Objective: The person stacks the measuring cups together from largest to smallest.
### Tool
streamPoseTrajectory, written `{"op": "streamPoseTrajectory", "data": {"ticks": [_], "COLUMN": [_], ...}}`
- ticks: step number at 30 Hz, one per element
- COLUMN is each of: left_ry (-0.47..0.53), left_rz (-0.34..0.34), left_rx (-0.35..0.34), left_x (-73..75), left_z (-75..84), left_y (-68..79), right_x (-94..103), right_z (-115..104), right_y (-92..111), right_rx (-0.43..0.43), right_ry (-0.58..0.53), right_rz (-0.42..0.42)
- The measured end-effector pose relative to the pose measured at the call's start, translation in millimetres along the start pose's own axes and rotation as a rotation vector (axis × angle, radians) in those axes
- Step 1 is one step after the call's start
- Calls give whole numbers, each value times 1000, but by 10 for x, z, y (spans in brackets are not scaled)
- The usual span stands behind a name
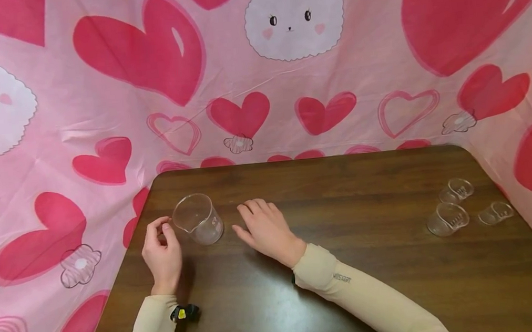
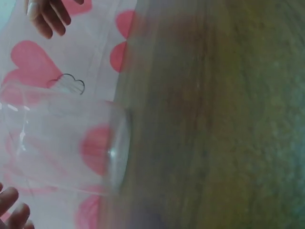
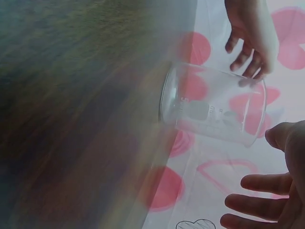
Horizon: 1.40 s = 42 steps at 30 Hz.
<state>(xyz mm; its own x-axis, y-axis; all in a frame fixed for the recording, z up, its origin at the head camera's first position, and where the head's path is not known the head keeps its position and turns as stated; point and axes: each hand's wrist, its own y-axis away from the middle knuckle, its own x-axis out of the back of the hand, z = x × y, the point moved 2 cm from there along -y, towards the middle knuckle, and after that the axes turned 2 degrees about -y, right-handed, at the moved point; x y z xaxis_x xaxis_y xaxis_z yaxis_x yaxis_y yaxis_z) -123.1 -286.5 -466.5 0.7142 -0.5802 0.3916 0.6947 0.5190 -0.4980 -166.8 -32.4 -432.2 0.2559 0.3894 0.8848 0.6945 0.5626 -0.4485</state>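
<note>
A large clear glass beaker point(image 1: 200, 224) with a pouring lip stands upright at the left of the table. Just left of it is my left hand point(image 1: 162, 254), its fingers loosely bent and nothing in them. To the right of the beaker, my right hand point(image 1: 269, 231) hovers palm down with fingers extended, a small gap from the glass. The right wrist view shows white markings on the beaker point(image 3: 214, 107), with the right thumb near its rim. Only a few left fingertips point(image 2: 16, 214) show at the lower corner of the left wrist view.
Three smaller clear glass beakers are grouped at the right of the brown wooden table point(image 1: 368, 194): a bigger one point(image 1: 446, 221) in front, another point(image 1: 455, 191) behind it, and a small one point(image 1: 495, 214) near the right edge. A pink heart-patterned cloth point(image 1: 282, 80) surrounds the table.
</note>
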Motion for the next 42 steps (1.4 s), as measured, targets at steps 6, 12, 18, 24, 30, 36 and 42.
{"op": "streamPoseTrajectory", "data": {"ticks": [6, 12, 18, 24, 30, 36, 42], "left_ry": [-15, -32, -5, 51, 166, 181, 173], "left_rz": [-103, -188, -237, -262, -301, -337, -354], "left_rx": [81, 123, 168, 158, 110, 97, 72], "left_x": [-55, -98, -109, -136, -96, -149, -190], "left_z": [-104, -176, -206, -200, -23, -168, -182], "left_y": [-32, -46, -51, -69, -96, -80, -65], "right_x": [-79, -182, -314, -383, -393, -408, -405], "right_z": [-58, -151, -213, -234, -280, -332, -334], "right_y": [-135, -236, -303, -359, -429, -480, -486], "right_rx": [-24, -27, -22, -28, -40, -69, -76], "right_ry": [-44, -93, -135, -170, -186, -162, -131], "right_rz": [-62, -115, -135, -153, -180, -196, -187]}}
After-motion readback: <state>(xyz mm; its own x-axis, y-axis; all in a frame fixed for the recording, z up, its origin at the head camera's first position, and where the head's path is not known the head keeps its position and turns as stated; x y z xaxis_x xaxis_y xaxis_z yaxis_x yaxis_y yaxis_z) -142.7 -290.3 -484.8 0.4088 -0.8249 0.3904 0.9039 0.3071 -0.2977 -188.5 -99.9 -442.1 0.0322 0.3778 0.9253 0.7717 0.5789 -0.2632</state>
